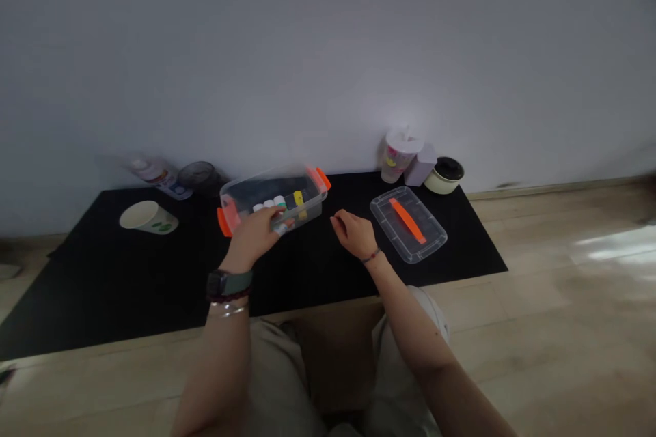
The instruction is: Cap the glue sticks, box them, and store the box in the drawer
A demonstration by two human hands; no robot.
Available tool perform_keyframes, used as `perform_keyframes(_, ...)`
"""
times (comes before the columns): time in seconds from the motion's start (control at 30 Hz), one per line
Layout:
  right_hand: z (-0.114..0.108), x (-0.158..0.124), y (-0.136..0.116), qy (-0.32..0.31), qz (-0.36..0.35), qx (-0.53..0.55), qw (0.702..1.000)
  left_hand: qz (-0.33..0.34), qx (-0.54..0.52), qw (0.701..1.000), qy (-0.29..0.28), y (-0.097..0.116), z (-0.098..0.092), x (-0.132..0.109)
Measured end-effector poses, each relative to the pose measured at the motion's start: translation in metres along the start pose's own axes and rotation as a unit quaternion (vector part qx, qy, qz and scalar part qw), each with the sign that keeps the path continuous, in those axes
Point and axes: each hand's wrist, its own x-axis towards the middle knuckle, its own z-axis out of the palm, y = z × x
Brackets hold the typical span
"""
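Two hands: left hand [251, 239] has fingers over the clear plastic box [261, 184] rim, grip unclear; right hand [356, 232] loosely curled, empty, just beside it.

A plain grey wall [328, 48] is edged by a skirting board [553, 188], while pale wood flooring [558, 300] is lit by a patch of light [615, 246].

Black mat [128, 287] on pale wood [538, 287], 1 clear box [271, 184], 1 lid [407, 224], 1 paper cup [148, 217] (on its side)
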Motion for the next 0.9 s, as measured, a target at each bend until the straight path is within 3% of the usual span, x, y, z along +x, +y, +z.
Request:
perform_keyframes(0.1, 0.001, -0.001, 0.001, 0.002, 0.0, -0.001, 1.0, 0.018, 0.06, 0.997, 0.041, -0.005, 0.008, -0.016)
perform_keyframes(0.23, 0.0, 0.001, 0.005, 0.027, 0.018, 0.026, 0.999, 0.027, 0.078, 0.994, 0.074, -0.01, 0.013, -0.021)
perform_keyframes(0.43, -0.013, 0.008, 0.028, 0.115, 0.141, 0.095, 0.979, 0.062, 0.045, 0.992, 0.096, -0.013, 0.016, -0.029)
perform_keyframes(0.63, -0.017, 0.009, 0.057, 0.096, 0.219, 0.201, 0.95, 0.172, 0.003, 0.978, 0.115, 0.01, 0.029, -0.035)
perform_keyframes(0.9, -0.023, 0.002, 0.085, 0.068, 0.273, 0.202, 0.938, 0.267, -0.028, 0.958, 0.099, 0.047, 0.039, -0.047)
